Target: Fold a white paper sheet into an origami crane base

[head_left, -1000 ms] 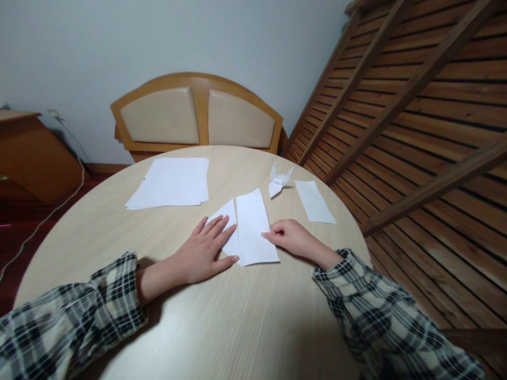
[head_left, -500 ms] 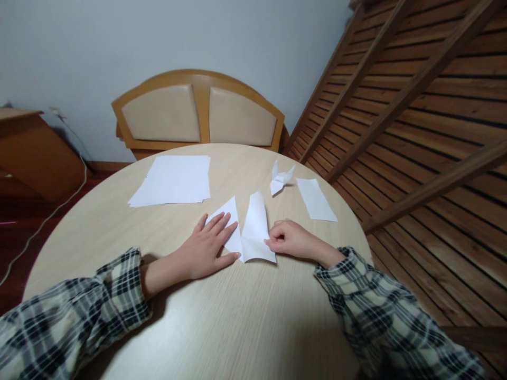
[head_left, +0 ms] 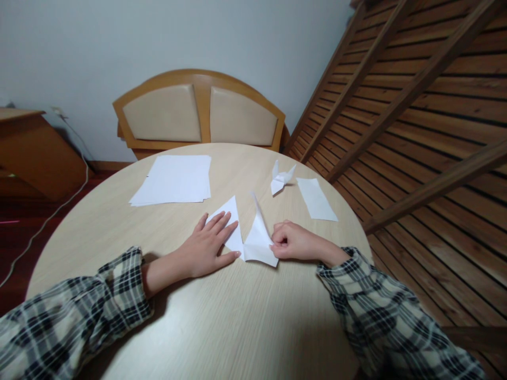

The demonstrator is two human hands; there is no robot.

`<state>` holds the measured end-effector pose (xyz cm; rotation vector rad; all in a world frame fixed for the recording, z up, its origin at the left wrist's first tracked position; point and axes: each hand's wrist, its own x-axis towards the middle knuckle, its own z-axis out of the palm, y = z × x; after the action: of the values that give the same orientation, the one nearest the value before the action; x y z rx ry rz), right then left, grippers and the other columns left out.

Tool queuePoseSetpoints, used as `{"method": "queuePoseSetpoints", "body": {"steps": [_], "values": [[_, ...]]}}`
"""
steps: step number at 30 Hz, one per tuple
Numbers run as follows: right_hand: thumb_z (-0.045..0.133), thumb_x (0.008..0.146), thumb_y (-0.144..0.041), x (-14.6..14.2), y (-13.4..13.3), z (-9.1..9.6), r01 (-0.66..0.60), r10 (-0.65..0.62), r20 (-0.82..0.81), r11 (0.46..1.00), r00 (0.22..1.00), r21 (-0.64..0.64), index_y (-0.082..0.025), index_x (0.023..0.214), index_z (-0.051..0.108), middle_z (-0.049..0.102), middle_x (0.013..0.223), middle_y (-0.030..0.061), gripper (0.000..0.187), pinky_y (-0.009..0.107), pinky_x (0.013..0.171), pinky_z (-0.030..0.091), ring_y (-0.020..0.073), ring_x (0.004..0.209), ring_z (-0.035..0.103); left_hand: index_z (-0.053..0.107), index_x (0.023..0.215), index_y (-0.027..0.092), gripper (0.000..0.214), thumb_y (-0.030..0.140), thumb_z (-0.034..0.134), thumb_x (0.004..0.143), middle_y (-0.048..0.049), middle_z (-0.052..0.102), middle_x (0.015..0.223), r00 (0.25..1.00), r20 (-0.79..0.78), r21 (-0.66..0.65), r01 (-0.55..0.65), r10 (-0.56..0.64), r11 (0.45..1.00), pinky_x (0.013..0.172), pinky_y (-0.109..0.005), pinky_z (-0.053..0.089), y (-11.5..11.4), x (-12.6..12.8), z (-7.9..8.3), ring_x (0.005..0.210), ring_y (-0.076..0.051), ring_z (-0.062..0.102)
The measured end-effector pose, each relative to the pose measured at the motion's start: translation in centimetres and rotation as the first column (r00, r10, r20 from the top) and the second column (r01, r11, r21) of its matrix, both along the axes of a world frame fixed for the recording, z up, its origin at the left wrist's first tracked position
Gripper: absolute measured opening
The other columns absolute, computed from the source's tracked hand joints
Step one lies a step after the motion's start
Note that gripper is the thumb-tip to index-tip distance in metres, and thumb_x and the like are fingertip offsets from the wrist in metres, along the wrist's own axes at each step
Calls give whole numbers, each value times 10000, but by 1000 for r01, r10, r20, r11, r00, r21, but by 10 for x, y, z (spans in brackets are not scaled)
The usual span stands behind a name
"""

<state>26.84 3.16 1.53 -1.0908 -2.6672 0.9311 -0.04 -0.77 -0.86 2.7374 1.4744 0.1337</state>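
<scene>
A white sheet of paper (head_left: 253, 237) lies partly folded in front of me on the round wooden table (head_left: 222, 316). My left hand (head_left: 204, 245) rests flat on its left part with fingers stretched out, pressing it down. My right hand (head_left: 293, 241) is closed, pinching the sheet's right edge and holding that flap raised off the table. Both arms wear plaid sleeves.
A stack of white sheets (head_left: 174, 179) lies at the far left of the table. A small folded paper figure (head_left: 280, 179) and a paper strip (head_left: 316, 198) sit at the far right. A wooden chair (head_left: 198, 113) stands behind; slatted wooden panels (head_left: 415, 132) lean on the right.
The right flap of the sheet lay flat a second ago; my right hand has lifted it and swung it up and leftward. My left hand has stayed in place.
</scene>
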Motion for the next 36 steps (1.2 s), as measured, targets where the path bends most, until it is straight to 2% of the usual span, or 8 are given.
{"method": "queuePoseSetpoints", "body": {"steps": [5,10,13,17,22,27,36], "values": [[549,813,-258,0,1,-2,11,-11,-25,1000,1000,-4,-182,500,332,314,536,-45,389,287,580,255,97,563,335,352,1482,166,775,688,331,909,-173,260,1571,1000,-9,-9,0,0,1000,1153,-592,148,0,0,2,1460,-325,202],[529,874,-359,-2,2,-6,128,-126,-52,991,991,26,-178,527,380,355,556,-38,419,286,541,225,90,542,324,400,1451,162,703,640,285,948,-169,298,1559,999,31,-25,-7,7,1000,1151,-610,150,2,-1,2,1456,-320,218],[506,905,-432,-3,3,-8,187,-183,-85,981,980,46,-178,545,403,361,558,-37,452,288,532,213,91,535,320,424,1433,155,664,602,343,950,-171,325,1547,999,44,-15,-15,16,1000,1152,-609,161,4,-1,1,1448,-325,242],[506,903,-516,-5,3,-10,236,-233,-140,972,962,7,-175,565,439,359,569,-40,485,281,531,218,93,544,323,425,1428,114,651,552,390,948,-191,333,1538,998,55,11,-14,14,1000,1168,-555,189,8,-3,-2,1447,-326,240],[561,876,-492,-7,3,-15,287,-278,-180,958,943,22,-178,546,408,347,558,-45,481,282,544,222,93,548,338,381,1452,93,697,578,343,954,-189,289,1556,997,76,-15,-13,14,1000,1169,-514,229,10,-4,-6,1454,-323,215],[570,873,-463,-7,2,-15,302,-295,-175,953,939,13,-181,548,399,350,562,-43,463,284,552,212,97,557,333,351,1466,72,810,648,396,899,-208,242,1567,999,46,-43,-10,12,999,1173,-530,199,8,-4,-3,1457,-355,177],[547,886,-448,-10,-1,-13,335,-322,-151,939,935,77,-179,557,424,374,572,-34,443,283,547,207,103,560,361,344,1478,122,860,709,427,854,-179,240,1576,995,98,-72,-12,19,997,1157,-538,228,10,-6,-3,1453,-361,199]]}}
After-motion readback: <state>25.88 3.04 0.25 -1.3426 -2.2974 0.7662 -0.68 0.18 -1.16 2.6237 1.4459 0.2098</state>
